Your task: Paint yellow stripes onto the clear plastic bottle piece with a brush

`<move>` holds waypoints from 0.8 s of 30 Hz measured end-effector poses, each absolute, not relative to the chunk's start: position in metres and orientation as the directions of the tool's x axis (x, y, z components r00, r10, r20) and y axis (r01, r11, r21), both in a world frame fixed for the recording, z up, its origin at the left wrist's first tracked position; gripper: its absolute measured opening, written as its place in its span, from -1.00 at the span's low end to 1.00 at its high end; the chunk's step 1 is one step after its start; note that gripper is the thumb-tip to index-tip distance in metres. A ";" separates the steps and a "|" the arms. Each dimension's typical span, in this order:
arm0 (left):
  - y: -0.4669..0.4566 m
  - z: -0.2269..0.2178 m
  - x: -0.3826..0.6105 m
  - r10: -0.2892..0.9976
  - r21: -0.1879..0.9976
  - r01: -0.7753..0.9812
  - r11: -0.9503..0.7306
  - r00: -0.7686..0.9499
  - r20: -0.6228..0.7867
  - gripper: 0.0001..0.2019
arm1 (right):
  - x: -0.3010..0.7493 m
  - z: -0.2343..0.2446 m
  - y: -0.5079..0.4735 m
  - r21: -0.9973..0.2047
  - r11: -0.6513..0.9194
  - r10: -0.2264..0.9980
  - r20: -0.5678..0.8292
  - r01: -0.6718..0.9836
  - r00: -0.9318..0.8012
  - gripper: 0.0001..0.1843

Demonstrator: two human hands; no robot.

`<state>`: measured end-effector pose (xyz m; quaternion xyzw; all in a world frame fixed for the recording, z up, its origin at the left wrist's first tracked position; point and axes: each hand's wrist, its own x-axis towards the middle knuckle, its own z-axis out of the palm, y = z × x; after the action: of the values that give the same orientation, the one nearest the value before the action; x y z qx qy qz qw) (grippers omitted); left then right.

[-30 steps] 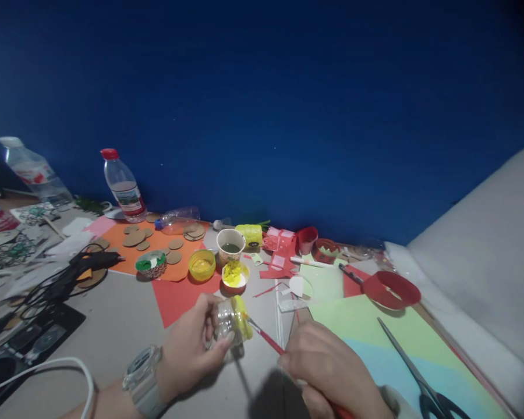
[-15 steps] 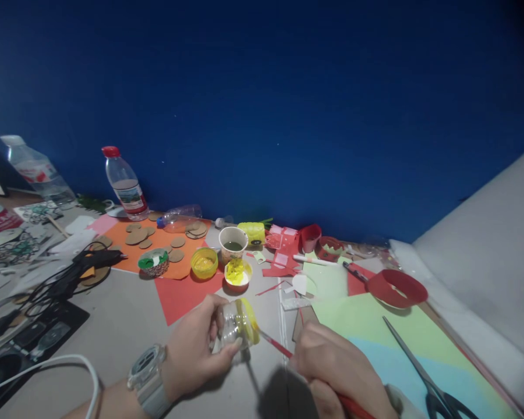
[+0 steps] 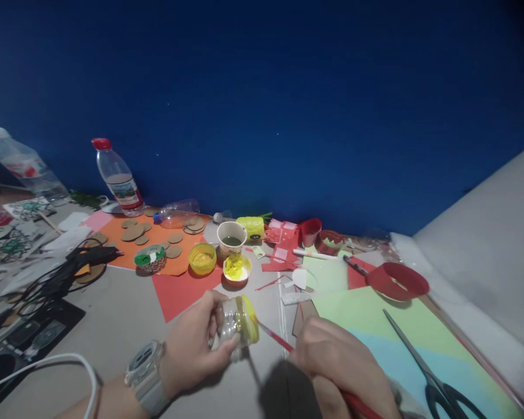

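Note:
My left hand (image 3: 203, 343), with a watch on its wrist, grips a clear plastic bottle piece (image 3: 232, 321) lying sideways. Yellow paint coats the band at its right end. In my right hand (image 3: 336, 364) is a red paintbrush (image 3: 278, 339), its tip touching that painted band. Just beyond the bottle piece, a small cup of yellow paint (image 3: 236, 269) stands in front of a paper cup of dark water (image 3: 232, 237). A yellow-painted bowl (image 3: 202, 259) sits to their left, and a dish of green paint (image 3: 150, 258) lies farther left.
Black scissors (image 3: 432, 372) lie at the right on green and blue paper, near a red paper ring (image 3: 398, 281). A red-capped bottle (image 3: 121, 185) stands by the blue wall (image 3: 262, 105). On the left are a glue gun (image 3: 94, 253), cables and cardboard discs (image 3: 132, 233).
The view has shifted slightly, moving the background items a little left and up. The brush tip has moved slightly up along the yellow band. Both hands keep their holds.

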<state>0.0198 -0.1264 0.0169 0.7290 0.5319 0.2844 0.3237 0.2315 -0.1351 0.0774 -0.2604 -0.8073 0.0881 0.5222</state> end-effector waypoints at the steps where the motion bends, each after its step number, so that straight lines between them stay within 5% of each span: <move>1: -0.126 0.017 0.020 0.959 0.774 0.591 -0.226 0.274 0.071 -0.64 | 0.231 0.078 -0.135 -0.405 0.856 0.501 0.801 0.320 -0.328 -0.74; 24: -0.123 0.015 0.018 0.979 0.869 0.482 -0.114 0.205 0.014 -0.76 | 0.234 0.084 -0.137 -0.263 0.883 0.439 0.753 0.388 -0.489 -0.65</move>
<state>0.0176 -0.1231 0.0154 0.6734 0.5425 0.3215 0.3860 0.2337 -0.1374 0.0843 -0.2398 -0.8625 0.0287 0.4447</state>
